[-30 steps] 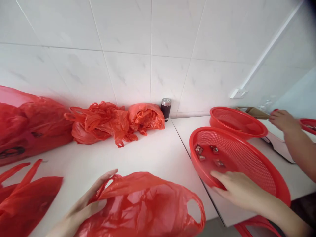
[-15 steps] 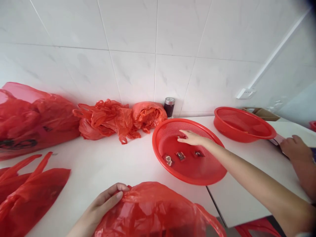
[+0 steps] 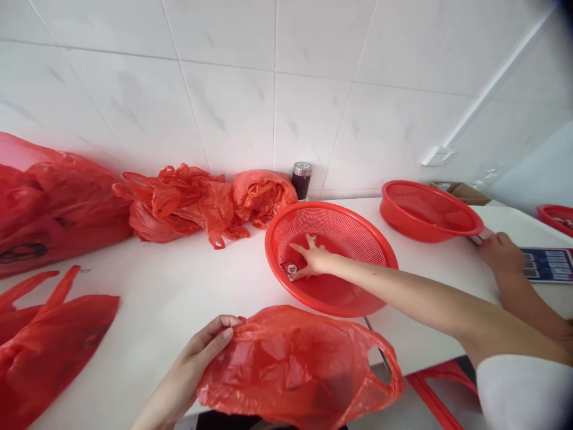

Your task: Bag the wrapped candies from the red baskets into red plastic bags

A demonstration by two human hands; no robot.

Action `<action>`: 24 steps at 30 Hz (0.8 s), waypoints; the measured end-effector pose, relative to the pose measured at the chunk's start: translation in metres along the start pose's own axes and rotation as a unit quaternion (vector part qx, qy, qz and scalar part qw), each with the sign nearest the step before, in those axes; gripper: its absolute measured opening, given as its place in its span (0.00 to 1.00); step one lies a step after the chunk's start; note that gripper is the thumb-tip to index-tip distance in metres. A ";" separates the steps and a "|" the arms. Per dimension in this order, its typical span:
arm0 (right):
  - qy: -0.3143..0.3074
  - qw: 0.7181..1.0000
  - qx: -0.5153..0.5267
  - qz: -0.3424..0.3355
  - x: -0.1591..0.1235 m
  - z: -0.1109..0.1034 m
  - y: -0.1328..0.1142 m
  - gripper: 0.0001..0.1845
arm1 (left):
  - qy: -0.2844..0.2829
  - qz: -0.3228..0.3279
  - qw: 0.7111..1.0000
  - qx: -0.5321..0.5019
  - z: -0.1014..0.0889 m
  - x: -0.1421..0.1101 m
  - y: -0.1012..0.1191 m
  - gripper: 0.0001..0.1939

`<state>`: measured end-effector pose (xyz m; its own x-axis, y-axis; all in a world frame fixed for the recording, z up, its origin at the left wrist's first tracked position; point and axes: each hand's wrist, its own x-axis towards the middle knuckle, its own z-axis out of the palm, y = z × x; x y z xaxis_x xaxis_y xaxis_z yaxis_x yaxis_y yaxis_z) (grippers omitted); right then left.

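My left hand [image 3: 215, 343] is closed on the upper left edge of a red plastic bag [image 3: 295, 364], pinching it between thumb and fingers. The bag hangs loose at the table's front edge, its handle loop out to the right. My right hand [image 3: 316, 261] reaches down into a red perforated plastic basket [image 3: 331, 208], fingers spread low over its bottom. Beside my right thumb lies a small wrapped packet [image 3: 290, 270] with a pale label. Another small packet [image 3: 313, 237] shows partly at the fingertips. Other parts of the basket's bottom are hidden by my hand and forearm.
Crumpled red bags [image 3: 179, 200] and a full red bag [image 3: 58, 209] line the wall. A dark flask [image 3: 301, 179] stands behind the basket. At right are a second red basket [image 3: 430, 209], a co-worker's hand [image 3: 504, 260] and a blue-and-white printed item [image 3: 548, 264].
My right hand has moved left and lower in the basket, spreading over packets that were visible before. The bag in my left hand has risen in view, and its handle loop shows more.
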<state>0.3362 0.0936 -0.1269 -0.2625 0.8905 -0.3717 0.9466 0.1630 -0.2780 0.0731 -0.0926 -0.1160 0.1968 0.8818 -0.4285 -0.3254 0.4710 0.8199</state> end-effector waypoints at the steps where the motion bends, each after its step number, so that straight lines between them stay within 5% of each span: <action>1: -0.007 1.000 -0.010 0.017 0.004 0.000 0.000 0.64 | -0.006 -0.002 1.000 0.000 0.001 0.000 0.000 0.14; 6: -0.013 0.995 -0.062 0.081 0.028 -0.010 0.013 0.67 | -0.038 -0.014 0.998 0.039 -0.001 0.001 0.006 0.13; 10: -0.019 0.995 -0.080 0.056 0.038 -0.018 0.018 0.66 | -0.015 -0.003 0.999 0.035 0.000 -0.003 0.011 0.14; 17: -0.010 0.997 -0.055 -0.052 0.013 -0.007 0.000 0.36 | 0.019 0.009 1.000 -0.001 0.004 -0.004 0.006 0.12; 24: -0.060 0.993 0.062 -0.086 0.014 -0.004 -0.003 0.23 | 0.115 0.043 0.990 -0.071 0.010 -0.003 0.012 0.16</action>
<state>0.3303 0.1070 -0.1275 -0.4466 0.7953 -0.4100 0.8573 0.2490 -0.4507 0.0777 -0.0900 -0.1005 -0.0477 0.8926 -0.4483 -0.4620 0.3782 0.8022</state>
